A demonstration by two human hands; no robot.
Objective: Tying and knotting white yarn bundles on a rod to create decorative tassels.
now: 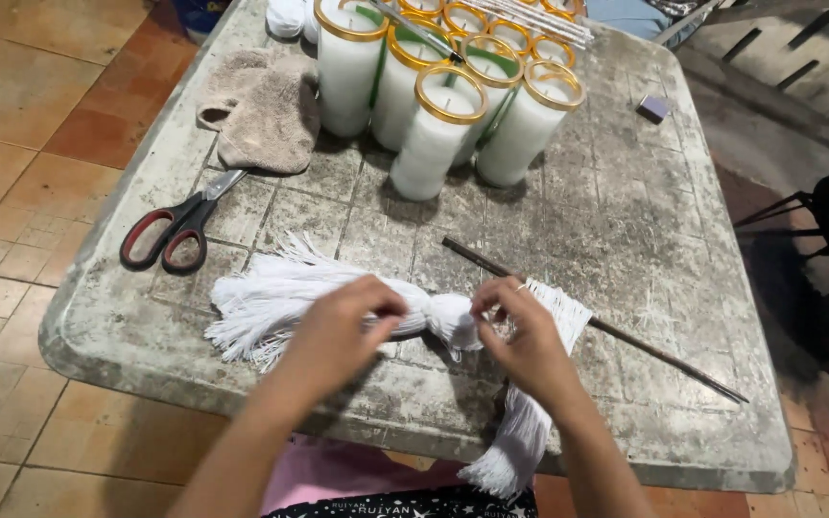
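Both hands [434, 331] on white string bundle [280, 297]

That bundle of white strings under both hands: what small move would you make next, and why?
Probably pull one strand free with the right hand while the left hand pins the rest. Both hands pinch the bundle of white strings at its cinched middle, its ends fan loose over the table, and one tassel hangs off the near edge. Steadying one side should keep the strands from spreading.

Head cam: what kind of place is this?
Likely a small home or backyard candle-making spot. A worn table on a tiled floor holds glass candles, scissors and bundled white wick string that both hands grip.
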